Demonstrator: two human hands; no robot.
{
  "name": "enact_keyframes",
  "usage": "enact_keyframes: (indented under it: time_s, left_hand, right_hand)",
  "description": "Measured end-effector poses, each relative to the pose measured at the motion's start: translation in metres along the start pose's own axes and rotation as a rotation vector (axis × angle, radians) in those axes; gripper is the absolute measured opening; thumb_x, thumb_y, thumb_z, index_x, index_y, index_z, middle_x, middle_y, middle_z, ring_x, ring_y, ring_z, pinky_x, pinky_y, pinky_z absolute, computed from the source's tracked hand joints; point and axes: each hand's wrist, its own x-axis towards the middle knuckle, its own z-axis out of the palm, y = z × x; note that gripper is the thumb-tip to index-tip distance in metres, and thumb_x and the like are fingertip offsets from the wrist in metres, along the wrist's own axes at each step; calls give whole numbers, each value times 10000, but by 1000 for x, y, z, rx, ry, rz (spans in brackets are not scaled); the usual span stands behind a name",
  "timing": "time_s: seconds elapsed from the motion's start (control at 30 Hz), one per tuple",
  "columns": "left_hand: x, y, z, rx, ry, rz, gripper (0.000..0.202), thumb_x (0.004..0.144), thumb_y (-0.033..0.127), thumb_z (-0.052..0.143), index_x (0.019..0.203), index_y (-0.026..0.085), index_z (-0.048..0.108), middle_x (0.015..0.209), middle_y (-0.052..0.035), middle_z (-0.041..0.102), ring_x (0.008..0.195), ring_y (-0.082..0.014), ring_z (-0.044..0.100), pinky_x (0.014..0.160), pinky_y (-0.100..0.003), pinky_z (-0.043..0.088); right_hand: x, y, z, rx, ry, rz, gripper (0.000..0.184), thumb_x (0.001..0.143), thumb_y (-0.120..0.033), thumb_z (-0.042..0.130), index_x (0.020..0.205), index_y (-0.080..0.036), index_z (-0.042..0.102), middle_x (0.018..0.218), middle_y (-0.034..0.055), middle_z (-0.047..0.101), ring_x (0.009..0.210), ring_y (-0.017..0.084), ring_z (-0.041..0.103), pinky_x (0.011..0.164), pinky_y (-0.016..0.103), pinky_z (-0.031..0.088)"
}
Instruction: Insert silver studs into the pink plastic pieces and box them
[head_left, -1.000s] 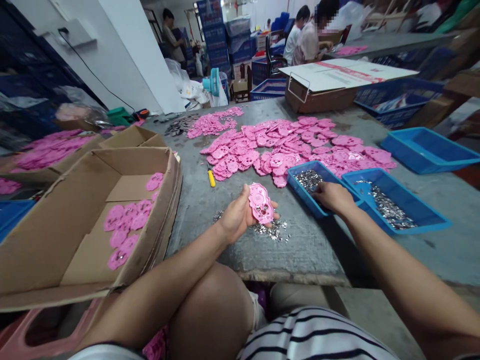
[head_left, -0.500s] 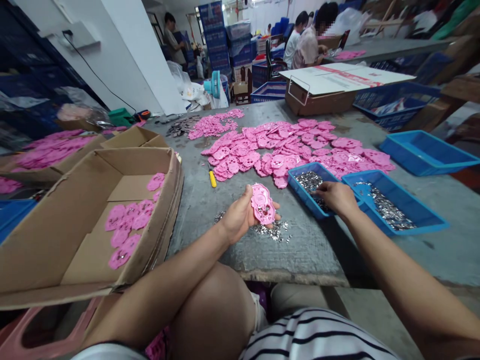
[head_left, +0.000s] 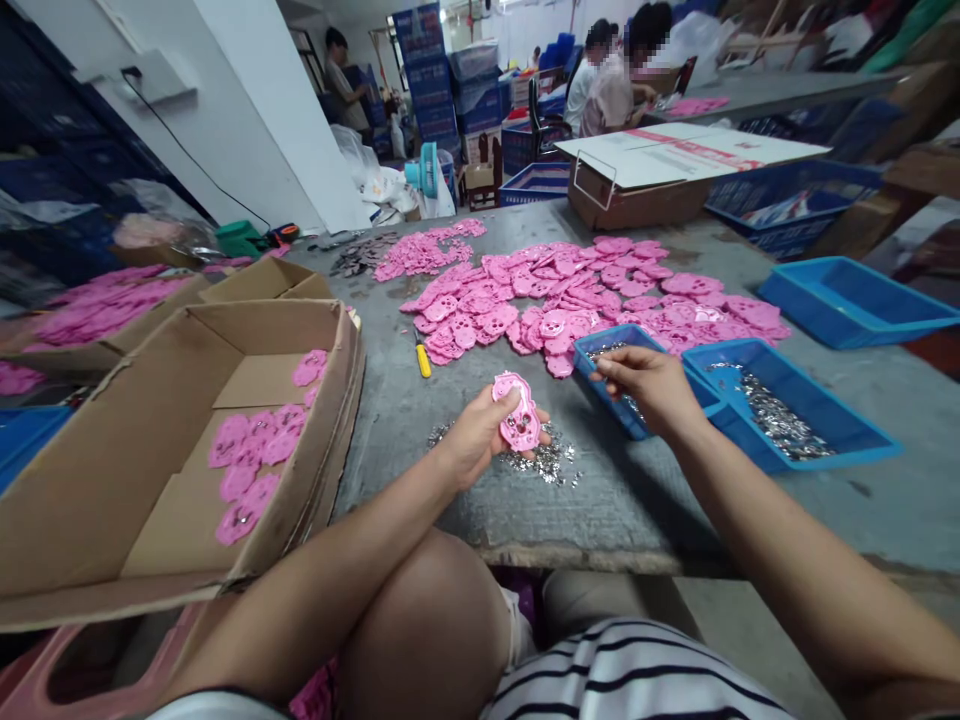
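In my left hand [head_left: 480, 432] lies a pink plastic plate [head_left: 517, 418] with a scalloped edge and small holes; the thumb presses on its face. Below it, small shiny metal pieces [head_left: 551, 460] are scattered on the table. My right hand [head_left: 649, 382] hovers over a blue tray [head_left: 637, 428] of metal pieces, thumb and fingertips pinched together. Whatever is between those fingertips is too small to make out. Beside it stands a second blue tray [head_left: 862, 448] holding more metal pieces.
A heap of pink plates [head_left: 555, 290] spreads across the grey table [head_left: 615, 510]. A yellow-handled tool [head_left: 424, 360] lies left of it. To my left, an open cardboard box [head_left: 180, 515] holds several pink plates. Another blue tray [head_left: 847, 320] and a carton [head_left: 637, 195] stand farther back. People sit behind.
My right hand has lifted out of the metal pieces and moved slightly left, fingers pinched. My left thumb has shifted onto the face of the pink plate.
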Motion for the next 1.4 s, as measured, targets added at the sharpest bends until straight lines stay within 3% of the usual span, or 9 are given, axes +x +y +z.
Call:
enact_keyframes:
  time_s: [0.13, 0.23, 0.37, 0.47, 0.6, 0.83, 1.1, 1.27, 1.4]
  left_hand:
    - [0, -2, -1, 52, 35, 18, 400, 729, 342, 751, 941, 172, 458, 803, -71, 710, 612, -188, 694, 451, -235, 514]
    - [2, -3, -1, 71, 108, 45, 439, 655, 218, 772, 966, 166, 466, 811, -53, 700, 597, -170, 678, 440, -222, 498]
    - [4, -1, 3, 31, 184, 112, 500, 569, 181, 780, 972, 170, 485, 796, -17, 674, 573, -159, 657, 424, -222, 484]
    - [6, 0, 5, -13, 217, 184, 502, 527, 205, 798, 930, 171, 500, 755, 13, 642, 557, -144, 633, 403, -213, 465]
    - [7, 0, 7, -74, 268, 258, 466, 503, 195, 790, 883, 170, 521, 713, 38, 599, 565, -125, 598, 397, -208, 455]
    - [7, 0, 5, -106, 253, 247, 417, 517, 166, 754, 870, 165, 534, 672, 46, 567, 532, -103, 551, 385, -191, 395]
    - [3, 5, 9, -121, 227, 191, 442, 510, 172, 744, 875, 168, 495, 647, 46, 573, 515, -118, 575, 354, -185, 378]
    - [3, 7, 9, -111, 275, 199, 429, 495, 147, 718, 850, 177, 478, 622, 57, 570, 490, -107, 567, 337, -173, 369]
    - [3, 8, 7, -80, 276, 183, 431, 498, 177, 725, 861, 173, 493, 622, 44, 596, 469, -108, 572, 331, -168, 365]
  right_hand:
    - [-14, -1, 31, 78, -116, -3, 385, 514, -490, 839, 713, -190, 701, 649, 36, 713, 472, 101, 516, 454, 243, 414]
    - [-24, 4, 53, 76, -138, -103, 334, 624, -484, 776, 797, -201, 736, 690, 39, 736, 548, 129, 576, 525, 267, 455]
    - [-34, 10, 76, 29, -78, -311, 236, 761, -416, 680, 879, -226, 756, 785, 39, 757, 727, 175, 660, 724, 343, 511]
    - [-38, 12, 89, 17, 9, -413, 153, 762, -357, 689, 842, -254, 769, 780, 27, 747, 769, 184, 653, 754, 352, 505]
    - [-40, 13, 100, 114, 56, -359, 112, 704, -349, 749, 776, -265, 770, 771, 25, 720, 775, 189, 635, 699, 337, 512]
    - [-43, 11, 107, 259, -15, -225, 176, 642, -390, 782, 761, -260, 764, 796, 35, 721, 744, 181, 641, 548, 274, 496]
    - [-50, -1, 108, 440, -88, -120, 213, 598, -380, 808, 749, -243, 747, 706, 16, 732, 484, 124, 544, 397, 242, 421]
    - [-50, 5, 108, 349, -72, -207, 175, 634, -375, 799, 751, -252, 757, 775, 15, 726, 573, 141, 585, 496, 282, 465]
    - [-42, 3, 93, 118, -112, -456, 81, 744, -365, 733, 775, -293, 754, 863, 12, 741, 860, 212, 653, 781, 396, 504]
